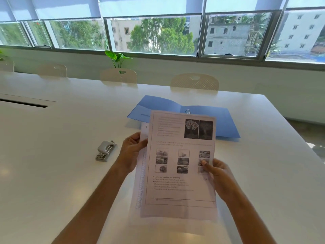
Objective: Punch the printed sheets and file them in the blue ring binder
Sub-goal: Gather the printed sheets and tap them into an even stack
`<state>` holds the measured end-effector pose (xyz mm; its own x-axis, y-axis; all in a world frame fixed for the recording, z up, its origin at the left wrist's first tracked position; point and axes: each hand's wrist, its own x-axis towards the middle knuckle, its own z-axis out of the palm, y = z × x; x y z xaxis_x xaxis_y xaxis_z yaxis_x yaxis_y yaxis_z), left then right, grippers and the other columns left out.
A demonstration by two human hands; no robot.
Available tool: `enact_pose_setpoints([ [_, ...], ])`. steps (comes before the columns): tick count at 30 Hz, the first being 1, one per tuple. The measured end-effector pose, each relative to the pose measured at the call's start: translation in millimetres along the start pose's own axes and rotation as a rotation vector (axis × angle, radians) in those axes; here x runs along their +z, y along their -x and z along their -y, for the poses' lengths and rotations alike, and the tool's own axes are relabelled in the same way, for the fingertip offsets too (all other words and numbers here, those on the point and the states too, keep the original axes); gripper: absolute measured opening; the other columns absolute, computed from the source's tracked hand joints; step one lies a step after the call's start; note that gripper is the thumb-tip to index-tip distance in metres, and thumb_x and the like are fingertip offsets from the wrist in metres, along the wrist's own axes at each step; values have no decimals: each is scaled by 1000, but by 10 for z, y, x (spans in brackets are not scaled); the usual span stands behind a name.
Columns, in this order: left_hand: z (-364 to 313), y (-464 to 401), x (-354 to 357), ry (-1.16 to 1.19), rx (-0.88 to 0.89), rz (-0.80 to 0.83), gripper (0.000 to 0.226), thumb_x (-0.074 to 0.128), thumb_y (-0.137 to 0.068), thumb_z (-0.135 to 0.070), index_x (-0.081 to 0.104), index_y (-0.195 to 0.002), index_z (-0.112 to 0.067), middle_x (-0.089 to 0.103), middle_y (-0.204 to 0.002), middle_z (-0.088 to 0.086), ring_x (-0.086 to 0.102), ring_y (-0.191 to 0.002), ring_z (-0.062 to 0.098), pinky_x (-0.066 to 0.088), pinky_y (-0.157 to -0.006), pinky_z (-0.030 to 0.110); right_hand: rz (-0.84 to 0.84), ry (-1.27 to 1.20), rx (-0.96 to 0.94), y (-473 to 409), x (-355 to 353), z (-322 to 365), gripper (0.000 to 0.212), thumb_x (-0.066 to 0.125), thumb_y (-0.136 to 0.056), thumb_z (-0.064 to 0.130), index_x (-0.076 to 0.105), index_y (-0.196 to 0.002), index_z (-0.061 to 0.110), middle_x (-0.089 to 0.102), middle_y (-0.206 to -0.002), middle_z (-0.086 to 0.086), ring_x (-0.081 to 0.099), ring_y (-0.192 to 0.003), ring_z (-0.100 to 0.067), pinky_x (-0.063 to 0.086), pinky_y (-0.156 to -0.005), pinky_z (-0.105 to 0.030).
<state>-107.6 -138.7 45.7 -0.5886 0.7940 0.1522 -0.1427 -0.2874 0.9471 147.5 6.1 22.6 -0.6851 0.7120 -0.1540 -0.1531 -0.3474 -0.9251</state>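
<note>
printed sheets (179,164) upright, long axis vertical, pinched by left hand (131,152) and right hand (217,175)

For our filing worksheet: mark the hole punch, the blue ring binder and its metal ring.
hole punch (105,150), head view, on its grey lever.
blue ring binder (226,120), head view, on its open right cover.
metal ring (187,111), head view, on its arch.

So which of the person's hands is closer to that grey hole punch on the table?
Left. The left hand grips the printed sheets' left edge, just right of the hole punch. The right hand pinches their right edge, on the sheets' far side from it.
</note>
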Motion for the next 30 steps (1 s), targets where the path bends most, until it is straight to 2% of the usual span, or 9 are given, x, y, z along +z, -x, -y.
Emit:
enact_pose_setpoints([
  [3, -106, 78, 128, 7, 22, 17, 19, 72, -80, -27, 75, -95, -16, 76, -89, 8, 73, -80, 25, 58, -63, 34, -6, -24, -34, 53, 38, 16, 25, 66, -77, 13, 67, -99, 0, 74, -95, -23, 73, -77, -36, 61, -61, -42],
  [7, -174, 187, 203, 4, -29, 62, 62, 48, -86, -59, 64, -121, -10, 67, -116, 20, 66, -105, 35, 57, -79, 47, -54, -32, -196, 122, 61, 26, 29, 66, -81, 5, 61, -109, 1, 74, -100, -20, 73, -79, -35, 61, -65, -46],
  [9, -166, 262, 224, -10, -70, 122, 74, 50, -81, -63, 57, -129, -8, 62, -125, 24, 62, -112, 39, 53, -88, 53, -86, -2, -269, 158, 79, 28, 32, 64, -85, 0, 56, -114, 8, 74, -101, -21, 73, -78, -37, 61, -65, -48],
  [11, -163, 333, 265, -24, -137, 108, 72, 72, -72, -54, 60, -124, -6, 65, -120, 23, 63, -108, 41, 55, -85, 51, -76, 22, -315, 174, 105, 38, 45, 63, -87, -1, 50, -127, 17, 74, -102, -18, 73, -81, -37, 60, -66, -49],
  [13, -171, 356, 304, -49, -183, 62, 53, 80, -72, -32, 65, -115, -5, 69, -113, 22, 64, -104, 44, 58, -81, 50, -61, 71, -351, 168, 133, 72, 51, 63, -87, -1, 49, -131, 20, 75, -103, -15, 73, -84, -37, 60, -68, -49],
  [16, -245, 323, 340, -71, -161, 22, 35, 71, -75, -20, 69, -107, -8, 71, -108, 20, 66, -100, 43, 57, -83, 52, -60, 119, -405, 122, 181, 168, 36, 64, -85, -6, 63, -113, 16, 76, -101, -12, 73, -87, -36, 60, -71, -48],
  [19, -364, 245, 371, -95, -112, 31, 29, 67, -78, -18, 69, -105, -8, 72, -106, 19, 67, -99, 41, 56, -84, 53, -65, 118, -422, 86, 232, 298, 34, 62, -81, -15, 68, -100, 12, 77, -95, -5, 74, -83, -24, 61, -71, -38],
  [24, -535, 141, 400, -146, 16, 80, 17, 61, -88, -9, 73, -98, -15, 74, -102, 11, 68, -99, 36, 55, -86, 54, -86, 118, -506, 49, 360, 503, 37, 55, -80, -21, 67, -95, 10, 77, -87, 4, 72, -82, -25, 61, -71, -39],
  [30, -641, 42, 333, -136, 157, 142, 21, 60, -85, -12, 76, -93, -22, 76, -98, 3, 70, -91, 31, 59, -77, 44, -91, 167, -620, 24, 474, 619, 32, 60, -80, -15, 66, -96, 12, 77, -94, 5, 73, -86, -26, 61, -72, -39],
])
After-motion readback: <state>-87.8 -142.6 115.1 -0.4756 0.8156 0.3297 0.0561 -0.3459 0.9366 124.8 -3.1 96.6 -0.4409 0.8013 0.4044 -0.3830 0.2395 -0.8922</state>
